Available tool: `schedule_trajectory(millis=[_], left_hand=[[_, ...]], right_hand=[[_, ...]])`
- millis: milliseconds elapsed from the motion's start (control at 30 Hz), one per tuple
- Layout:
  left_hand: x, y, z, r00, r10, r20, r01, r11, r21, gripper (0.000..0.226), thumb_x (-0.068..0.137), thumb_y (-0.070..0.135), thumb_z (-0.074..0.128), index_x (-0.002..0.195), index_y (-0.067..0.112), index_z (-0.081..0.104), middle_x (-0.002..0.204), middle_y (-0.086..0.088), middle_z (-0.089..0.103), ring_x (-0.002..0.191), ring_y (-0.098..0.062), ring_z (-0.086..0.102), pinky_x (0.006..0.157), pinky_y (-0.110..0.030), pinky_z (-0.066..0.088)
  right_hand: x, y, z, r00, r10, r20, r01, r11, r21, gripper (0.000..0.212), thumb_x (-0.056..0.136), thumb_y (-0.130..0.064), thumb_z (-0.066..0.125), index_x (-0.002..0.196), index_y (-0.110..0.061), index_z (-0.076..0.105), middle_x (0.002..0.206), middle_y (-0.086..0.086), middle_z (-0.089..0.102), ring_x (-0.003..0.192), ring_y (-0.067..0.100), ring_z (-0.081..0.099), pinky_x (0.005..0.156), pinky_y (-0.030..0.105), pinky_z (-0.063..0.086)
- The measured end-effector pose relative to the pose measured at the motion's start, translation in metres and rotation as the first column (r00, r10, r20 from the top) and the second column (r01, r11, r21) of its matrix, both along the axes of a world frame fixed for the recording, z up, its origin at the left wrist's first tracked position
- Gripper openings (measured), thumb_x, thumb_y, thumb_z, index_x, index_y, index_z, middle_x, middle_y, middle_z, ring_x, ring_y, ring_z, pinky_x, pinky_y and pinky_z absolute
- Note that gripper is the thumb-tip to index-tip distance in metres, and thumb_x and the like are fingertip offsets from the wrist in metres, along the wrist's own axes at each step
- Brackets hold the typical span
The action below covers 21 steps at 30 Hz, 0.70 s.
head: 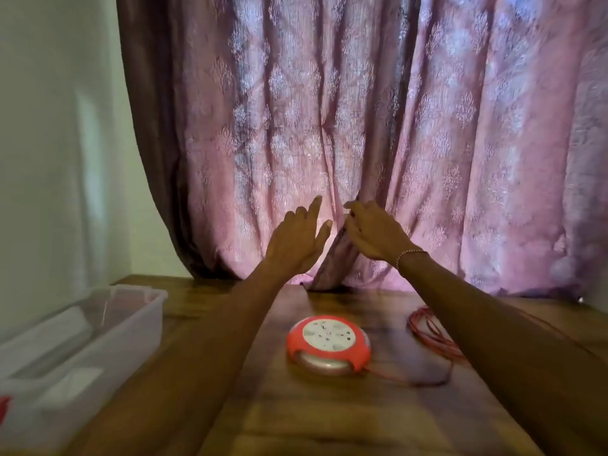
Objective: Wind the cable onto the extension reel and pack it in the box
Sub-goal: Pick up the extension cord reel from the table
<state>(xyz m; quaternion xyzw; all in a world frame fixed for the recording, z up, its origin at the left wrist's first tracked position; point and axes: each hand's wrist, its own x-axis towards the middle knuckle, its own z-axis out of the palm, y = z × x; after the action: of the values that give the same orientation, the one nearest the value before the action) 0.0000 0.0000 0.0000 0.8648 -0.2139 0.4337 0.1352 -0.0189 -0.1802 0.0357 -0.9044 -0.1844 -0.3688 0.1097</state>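
A round red extension reel (pixel 329 344) with a white socket face lies flat on the wooden table (pixel 296 416). Its red cable (pixel 434 337) lies in loose loops to the right, partly hidden under my right forearm, and a strand runs back to the reel's lower right. A clear plastic box (pixel 82 350) stands at the left. Both hands are raised well above and behind the reel, in front of the curtain. My left hand (pixel 296 241) is open with fingers spread. My right hand (pixel 375 233) is open too, its fingertips at a curtain fold, and it wears a bracelet.
A pink patterned curtain (pixel 362 126) hangs along the table's far edge, its hem resting on the wood. A pale wall stands at the left behind the box. Something red (pixel 4 409) shows at the left frame edge.
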Motion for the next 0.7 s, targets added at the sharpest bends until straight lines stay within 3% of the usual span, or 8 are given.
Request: schedule_trajectory(millis=[100,300,400,467,534,600,667,700], left_hand=[[-0.003,0.001,-0.022,0.999,0.026,-0.039,-0.027,1.000,-0.013,0.056,0.110,0.045,0.033,0.156,0.014,0.034,0.121,-0.020,0.062,0.106,-0.038,0.059,0.085,-0.049,0.052],[-0.007,0.014,-0.071,0.968,0.204,-0.148,-0.180,0.970,0.164,0.047,0.109,0.048,0.032,0.127,0.007,0.049,0.111,-0.018,0.068,0.101,-0.040,0.065,0.080,-0.046,0.048],[-0.007,0.018,-0.096,0.910,0.205,-0.359,-0.144,0.971,0.190,0.050,0.109,0.049,0.030,0.130,0.006,0.047,0.121,-0.023,0.066,0.108,-0.043,0.065,0.082,-0.046,0.049],[-0.007,0.016,-0.111,0.816,0.220,-0.534,-0.131,0.971,0.199,0.056,0.110,0.051,0.027,0.140,0.007,0.046,0.138,-0.026,0.057,0.122,-0.042,0.058,0.097,-0.048,0.046],[-0.007,0.011,-0.123,0.699,0.245,-0.672,-0.151,0.969,0.197,0.063,0.109,0.054,0.023,0.142,0.008,0.051,0.145,-0.025,0.054,0.128,-0.041,0.055,0.104,-0.046,0.042],[-0.006,0.009,-0.128,0.657,0.228,-0.718,-0.164,0.974,0.159,0.063,0.110,0.052,0.024,0.131,0.006,0.061,0.135,-0.022,0.063,0.122,-0.038,0.062,0.092,-0.041,0.048],[-0.003,0.007,-0.125,0.669,0.199,-0.716,-0.171,0.979,0.112,0.048,0.110,0.039,0.035,0.121,0.004,0.065,0.126,-0.021,0.069,0.112,-0.037,0.067,0.074,-0.038,0.050],[-0.002,0.006,-0.122,0.677,0.189,-0.711,-0.181,0.980,0.088,0.042,0.109,0.032,0.039,0.121,0.002,0.065,0.126,-0.023,0.068,0.113,-0.038,0.066,0.077,-0.038,0.050]], right_hand=[[0.000,-0.002,-0.019,0.992,-0.017,-0.127,0.017,1.000,0.004,0.040,0.102,-0.031,0.036,0.131,-0.008,0.050,0.113,0.024,0.057,0.100,0.040,0.058,0.083,0.043,0.049],[-0.005,-0.004,-0.067,0.884,-0.080,-0.461,0.092,0.996,0.003,0.040,0.100,-0.038,0.045,0.118,-0.005,0.058,0.116,0.019,0.063,0.103,0.035,0.060,0.083,0.041,0.049],[-0.004,-0.007,-0.087,0.712,-0.079,-0.697,0.114,0.993,0.004,0.050,0.099,-0.044,0.048,0.117,0.000,0.061,0.116,0.022,0.064,0.088,0.029,0.063,0.073,0.038,0.054],[-0.002,-0.009,-0.101,0.533,-0.021,-0.846,0.168,0.982,0.081,0.051,0.096,-0.044,0.053,0.120,0.000,0.059,0.112,0.023,0.066,0.086,0.033,0.066,0.082,0.048,0.058],[0.000,-0.008,-0.111,0.403,0.026,-0.915,0.229,0.965,0.128,0.047,0.095,-0.039,0.057,0.122,0.000,0.057,0.101,0.020,0.063,0.072,0.031,0.065,0.077,0.051,0.060],[0.004,-0.007,-0.116,0.360,0.070,-0.930,0.255,0.952,0.170,0.042,0.096,-0.031,0.058,0.123,0.001,0.054,0.095,0.019,0.058,0.062,0.026,0.060,0.064,0.046,0.062],[0.008,-0.010,-0.116,0.324,0.133,-0.937,0.278,0.933,0.229,0.041,0.097,-0.026,0.059,0.125,0.002,0.052,0.098,0.020,0.057,0.063,0.026,0.061,0.056,0.042,0.061],[0.009,-0.013,-0.116,0.309,0.176,-0.935,0.292,0.918,0.269,0.040,0.097,-0.025,0.059,0.125,0.003,0.052,0.099,0.020,0.056,0.065,0.027,0.061,0.057,0.044,0.062]])
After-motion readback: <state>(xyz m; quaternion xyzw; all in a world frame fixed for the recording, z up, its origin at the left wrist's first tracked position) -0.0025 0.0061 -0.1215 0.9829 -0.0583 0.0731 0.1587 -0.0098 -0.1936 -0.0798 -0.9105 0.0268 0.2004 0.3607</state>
